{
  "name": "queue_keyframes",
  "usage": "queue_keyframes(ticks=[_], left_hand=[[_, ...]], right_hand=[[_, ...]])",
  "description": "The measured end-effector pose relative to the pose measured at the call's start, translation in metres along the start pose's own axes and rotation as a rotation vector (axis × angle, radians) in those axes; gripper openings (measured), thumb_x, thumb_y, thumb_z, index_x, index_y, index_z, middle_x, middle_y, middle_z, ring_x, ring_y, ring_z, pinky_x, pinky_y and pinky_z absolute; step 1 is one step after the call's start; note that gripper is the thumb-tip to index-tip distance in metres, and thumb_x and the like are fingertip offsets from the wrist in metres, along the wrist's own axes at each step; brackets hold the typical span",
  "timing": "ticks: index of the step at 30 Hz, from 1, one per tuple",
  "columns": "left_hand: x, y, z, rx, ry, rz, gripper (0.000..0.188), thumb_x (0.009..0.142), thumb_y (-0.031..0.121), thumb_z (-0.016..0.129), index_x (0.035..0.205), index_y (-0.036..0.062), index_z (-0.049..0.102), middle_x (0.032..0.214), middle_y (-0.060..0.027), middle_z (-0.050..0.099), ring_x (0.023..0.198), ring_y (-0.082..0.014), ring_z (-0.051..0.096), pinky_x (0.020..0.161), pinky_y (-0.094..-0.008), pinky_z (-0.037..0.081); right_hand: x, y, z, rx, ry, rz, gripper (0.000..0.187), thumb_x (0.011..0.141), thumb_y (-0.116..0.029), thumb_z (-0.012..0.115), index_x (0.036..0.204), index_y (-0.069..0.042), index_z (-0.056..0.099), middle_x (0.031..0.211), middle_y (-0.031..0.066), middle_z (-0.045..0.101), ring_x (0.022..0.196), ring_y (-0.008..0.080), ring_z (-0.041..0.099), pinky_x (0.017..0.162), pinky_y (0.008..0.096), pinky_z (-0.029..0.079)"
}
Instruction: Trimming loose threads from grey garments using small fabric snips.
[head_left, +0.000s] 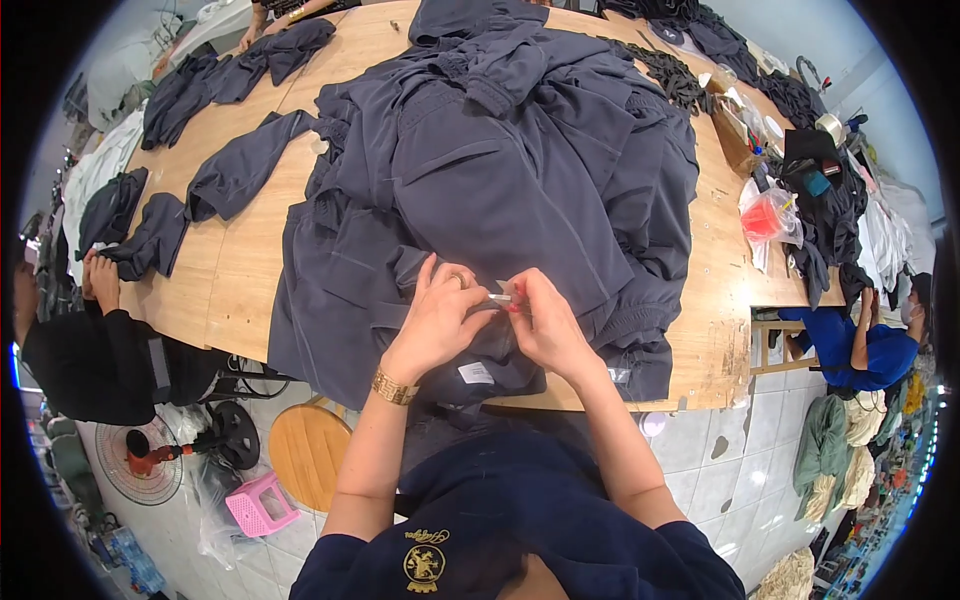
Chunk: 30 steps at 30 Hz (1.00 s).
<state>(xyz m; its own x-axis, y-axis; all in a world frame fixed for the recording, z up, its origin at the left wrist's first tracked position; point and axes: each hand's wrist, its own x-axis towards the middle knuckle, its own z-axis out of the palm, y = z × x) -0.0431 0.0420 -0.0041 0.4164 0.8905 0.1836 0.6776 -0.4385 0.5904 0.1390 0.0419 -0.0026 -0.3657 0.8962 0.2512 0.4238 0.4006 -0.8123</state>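
Observation:
In front of me lies a big heap of dark grey garments (480, 190), with elastic gathers and a slit pocket showing. Over its near side my left hand (440, 312) and my right hand (543, 318) meet, fingertips pinched together. Between them is a small white piece (499, 297), too small to name. Spots of red show at the right fingertips. A gold watch band (394, 387) circles my left wrist. Just below the hands, a white label (476, 373) lies on the dark cloth near the table's front edge.
The wooden table (720, 300) also bears loose dark garments (245, 165) at left and a bag with a red drink (765, 215) at right. People sit at both sides. A round stool (309, 456), pink stool (262, 503) and fan (140, 465) stand lower left.

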Motion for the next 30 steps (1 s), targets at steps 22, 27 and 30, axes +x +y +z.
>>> queue_keyframes(ticks=[22,27,30], left_hand=[[0.002,0.0,-0.001,-0.007,-0.013,-0.043,0.019,0.078,0.019,0.068,0.09,0.0036,0.067,0.087,-0.007,0.057,0.103,-0.023,0.051,0.108,-0.0499,0.021],[0.003,0.001,0.003,-0.019,0.05,-0.039,0.018,0.078,0.018,0.068,0.089,0.0039,0.067,0.089,-0.0078,0.058,0.103,-0.0236,0.051,0.108,-0.0499,0.021],[0.0,0.001,0.002,-0.046,0.098,-0.057,0.017,0.078,0.016,0.067,0.09,0.0038,0.066,0.091,-0.0079,0.058,0.104,-0.0237,0.051,0.108,-0.0494,0.02]], right_hand=[[-0.013,0.014,-0.024,0.552,0.292,0.414,0.015,0.089,-0.006,0.058,0.09,-0.004,0.043,0.077,-0.0016,0.047,0.07,0.0034,0.042,0.063,0.0187,0.038],[-0.024,-0.002,-0.014,0.23,0.193,0.313,0.024,0.09,-0.023,0.06,0.088,0.0,0.052,0.061,0.005,0.049,0.056,0.0109,0.044,0.052,0.0268,0.038],[-0.027,-0.007,-0.006,-0.203,0.107,0.126,0.031,0.089,-0.031,0.058,0.082,-0.002,0.049,0.069,0.014,0.059,0.06,0.0335,0.058,0.052,0.039,0.045]])
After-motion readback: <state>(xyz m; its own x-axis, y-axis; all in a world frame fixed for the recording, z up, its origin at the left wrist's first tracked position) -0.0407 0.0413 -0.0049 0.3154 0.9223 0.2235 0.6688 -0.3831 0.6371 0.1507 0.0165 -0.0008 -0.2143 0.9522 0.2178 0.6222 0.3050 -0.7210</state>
